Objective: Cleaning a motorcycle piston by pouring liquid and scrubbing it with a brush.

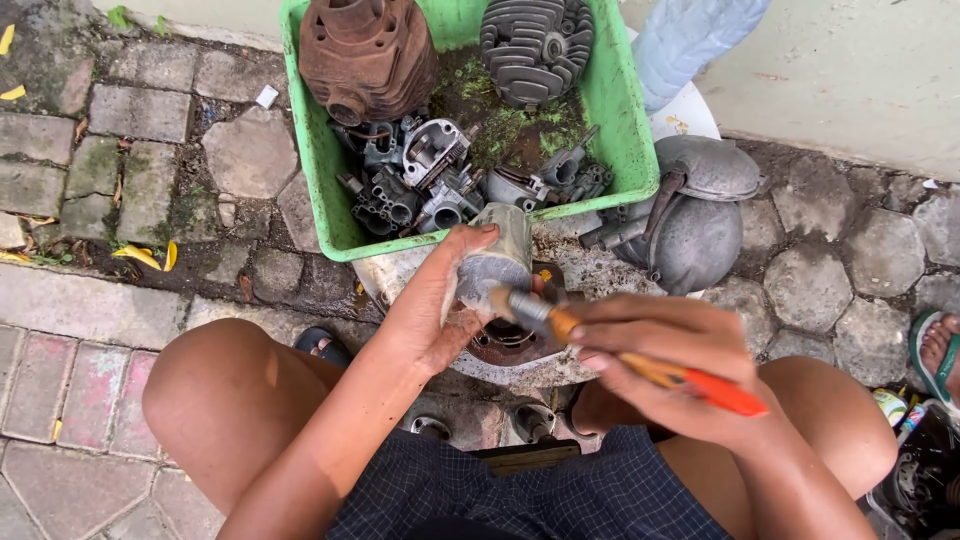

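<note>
Knees and checked shorts (520,490) nearest; both hands busy above a dirty basin (520,372).

Head view: left hand (432,300) wrapped around a grey metal piston (492,265), held roughly upright, open end tilted toward the person, over the basin. Right hand (665,365) pinches a paintbrush (600,350) with an orange handle; long axis runs from lower right up-left, bristles touching the piston's lower rim. Brush lies just right of the piston. Behind: green tub (310,150) of engine parts, rusty cylinder (365,50), grey engine cover (690,215) on paving.
</note>
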